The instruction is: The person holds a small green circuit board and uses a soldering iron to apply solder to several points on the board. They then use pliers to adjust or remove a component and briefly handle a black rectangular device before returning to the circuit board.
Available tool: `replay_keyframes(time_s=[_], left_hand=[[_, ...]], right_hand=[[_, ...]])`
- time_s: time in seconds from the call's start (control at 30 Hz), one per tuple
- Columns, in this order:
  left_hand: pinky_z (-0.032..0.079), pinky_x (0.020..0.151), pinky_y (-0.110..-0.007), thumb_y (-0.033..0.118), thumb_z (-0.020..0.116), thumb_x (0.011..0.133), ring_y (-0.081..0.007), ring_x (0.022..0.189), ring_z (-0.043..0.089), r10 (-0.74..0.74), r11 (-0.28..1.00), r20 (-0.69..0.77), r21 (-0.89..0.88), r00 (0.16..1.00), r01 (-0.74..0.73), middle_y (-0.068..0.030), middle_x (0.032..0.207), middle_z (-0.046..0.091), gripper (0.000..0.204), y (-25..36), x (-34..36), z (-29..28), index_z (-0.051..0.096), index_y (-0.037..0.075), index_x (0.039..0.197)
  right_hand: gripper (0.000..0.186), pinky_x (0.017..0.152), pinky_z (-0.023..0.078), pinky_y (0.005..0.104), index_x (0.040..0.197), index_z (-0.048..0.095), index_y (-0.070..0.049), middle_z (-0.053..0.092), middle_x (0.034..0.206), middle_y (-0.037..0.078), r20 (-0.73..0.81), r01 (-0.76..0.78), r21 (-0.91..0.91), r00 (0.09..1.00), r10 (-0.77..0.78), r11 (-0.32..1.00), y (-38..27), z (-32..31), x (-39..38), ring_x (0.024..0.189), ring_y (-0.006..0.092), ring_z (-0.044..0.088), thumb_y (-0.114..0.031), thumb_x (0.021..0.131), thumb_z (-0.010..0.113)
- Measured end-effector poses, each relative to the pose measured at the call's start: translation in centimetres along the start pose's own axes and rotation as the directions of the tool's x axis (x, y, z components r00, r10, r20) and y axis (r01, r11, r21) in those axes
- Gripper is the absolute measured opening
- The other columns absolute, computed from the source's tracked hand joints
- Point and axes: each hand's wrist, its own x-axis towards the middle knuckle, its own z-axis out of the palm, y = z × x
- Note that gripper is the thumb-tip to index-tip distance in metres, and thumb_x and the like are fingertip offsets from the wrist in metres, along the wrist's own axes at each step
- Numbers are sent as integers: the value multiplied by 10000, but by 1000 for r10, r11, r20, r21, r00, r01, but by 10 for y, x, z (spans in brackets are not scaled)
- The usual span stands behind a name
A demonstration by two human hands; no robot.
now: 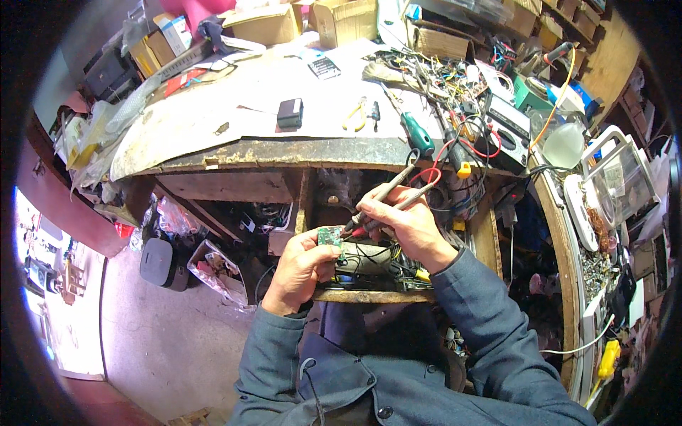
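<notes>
My left hand [302,266] pinches a small green circuit board [329,236] between thumb and fingers, above an open drawer [376,297]. In my right hand [415,224] are two grey test probes [394,183], held together somewhat like chopsticks. Their tips point down and left, close beside the board's right edge; whether they touch it I cannot tell. A red lead [439,157] and a dark lead run from the probes back toward the bench. Just beyond the probes, a green-handled screwdriver [418,135] lies at the bench's front edge.
On the bench [206,135] sit a small black box [290,113] and yellow-handled pliers [353,117]. Tangled wires [433,82] and a device with a round dial [508,128] crowd the right. Cardboard boxes [344,21] line the back. A black case [163,264] stands on the floor at left.
</notes>
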Motion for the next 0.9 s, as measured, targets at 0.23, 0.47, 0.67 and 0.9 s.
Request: replay_keyframes(time_s=[0.23, 0.47, 0.67, 0.9], left_hand=[[519, 687, -234, 9, 657, 865, -113, 790, 651, 88, 988, 6, 129, 996, -88, -38, 930, 686, 282, -4, 2, -1, 644, 35, 1146], [503, 782, -245, -79, 633, 843, -105, 865, 615, 145, 980, 19, 135, 989, -146, -19, 979, 652, 267, -2, -1, 1, 628, 42, 1081], [498, 798, -244, -91, 625, 830, -105, 872, 608, 200, 976, -16, 91, 980, -197, -31, 1036, 647, 270, -7, 0, 1, 605, 60, 1053], [478, 615, -241, 24, 697, 851, -95, 697, 595, 102, 992, -25, 82, 995, -99, -18, 865, 653, 177, -2, -1, -1, 621, 47, 1009]], right_hand=[[172, 578, 542, 271, 988, 687, -62, 706, 903, 31, -10, 24, 29, 1000, -24, 999, 1, -1, -1, 769, 126, 681, -218, 929, 731], [161, 567, 531, 266, 966, 683, -60, 704, 891, 37, 54, 43, 91, 997, -48, 995, 1, -2, -1, 734, 124, 669, -207, 924, 733], [153, 566, 521, 252, 943, 689, -61, 698, 853, 22, 42, 6, 38, 999, -8, 999, -3, 1, -3, 702, 100, 636, -207, 925, 733], [152, 520, 510, 262, 968, 684, -49, 693, 842, 38, 9, 41, 61, 999, -42, 997, 2, 0, -1, 676, 109, 639, -193, 937, 720]])
